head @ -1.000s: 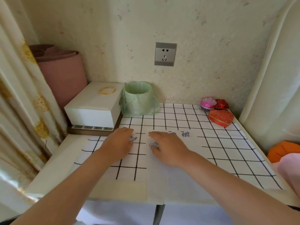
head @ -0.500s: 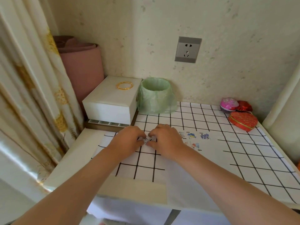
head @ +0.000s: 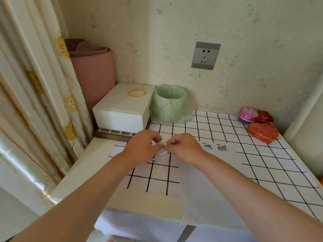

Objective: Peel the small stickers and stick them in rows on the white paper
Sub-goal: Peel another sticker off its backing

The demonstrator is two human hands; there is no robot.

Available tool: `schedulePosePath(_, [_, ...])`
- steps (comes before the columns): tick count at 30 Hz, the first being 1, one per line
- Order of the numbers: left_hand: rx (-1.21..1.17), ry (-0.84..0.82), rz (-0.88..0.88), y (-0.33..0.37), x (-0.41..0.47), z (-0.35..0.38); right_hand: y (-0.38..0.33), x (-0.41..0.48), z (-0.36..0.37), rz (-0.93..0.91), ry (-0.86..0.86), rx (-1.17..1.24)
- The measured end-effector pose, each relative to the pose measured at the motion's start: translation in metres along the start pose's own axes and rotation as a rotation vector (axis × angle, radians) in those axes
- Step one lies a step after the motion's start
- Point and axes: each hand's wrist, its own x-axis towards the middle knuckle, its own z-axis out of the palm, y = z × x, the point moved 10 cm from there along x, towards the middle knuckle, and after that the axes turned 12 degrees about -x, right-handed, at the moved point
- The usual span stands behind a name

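- Covering the tabletop is a checked cloth (head: 218, 130). The green bin (head: 169, 103) stands at its far edge by the wall, so everything below is placed off that bin.
- The white paper (head: 201, 198) lies flat on the cloth, in front of the bin and off to its right. It's mostly bare.
- The person's left hand (head: 141, 147) and right hand (head: 185, 148) hover right in front of the bin, nearly touching. Fingers on both are curled in tight, and both pinch the same tiny thing.
- That's the sticker strip (head: 162, 148), a white scrap with a bit of blue print, held just off the cloth in front of the bin. It looks like mid-peel, but it's too small to tell if anything has lifted off the backing.
- A blue sticker (head: 208, 147) and a purple sticker (head: 222, 147) sit side by side at the paper's far edge, front-right of the bin. So row one has barely started.
- Risks: something this small could tear, or fold onto itself or a fingertip, if yanked fast.
- Nothing visible pins the paper, so a sideways press might shove it and skew the row.
- A dropped sticker would be a pain to spot on that cloth.
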Motion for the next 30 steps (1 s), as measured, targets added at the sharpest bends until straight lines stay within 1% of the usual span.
schedulePosePath(3, [-0.226, -0.012, -0.085, 0.006, 0.001, 0.001, 0.004, -0.010, -0.012, 0.045, -0.029, 0.135])
schedulePosePath(6, [-0.447, -0.039, -0.176, 0.014, -0.002, 0.009, 0.007, -0.021, -0.025, 0.053, -0.045, 0.191])
schedulePosePath(10, [-0.574, -0.113, -0.218, 0.035, -0.002, 0.022, 0.018, -0.035, -0.046, 0.055, -0.021, 0.253])
schedulePosePath(15, [-0.810, -0.232, -0.351, 0.049, 0.000, 0.046, 0.036, -0.042, -0.069, 0.073, -0.017, 0.322])
schedulePosePath(16, [-0.812, -0.233, -0.344, 0.052, 0.002, 0.049, 0.041, -0.042, -0.071, 0.078, -0.026, 0.329])
schedulePosePath(19, [-0.700, -0.211, -0.298, 0.059, 0.009, 0.054, 0.052, -0.042, -0.073, 0.097, -0.073, 0.301])
schedulePosePath(22, [-0.636, -0.228, -0.292, 0.063, 0.015, 0.065, 0.061, -0.041, -0.081, 0.113, -0.049, 0.294])
schedulePosePath(27, [-0.634, -0.242, -0.294, 0.074, 0.025, 0.076, 0.068, -0.038, -0.093, 0.090, 0.000, 0.308])
schedulePosePath(30, [-0.663, -0.267, -0.332, 0.080, 0.028, 0.083, 0.073, -0.038, -0.098, 0.089, 0.018, 0.322])
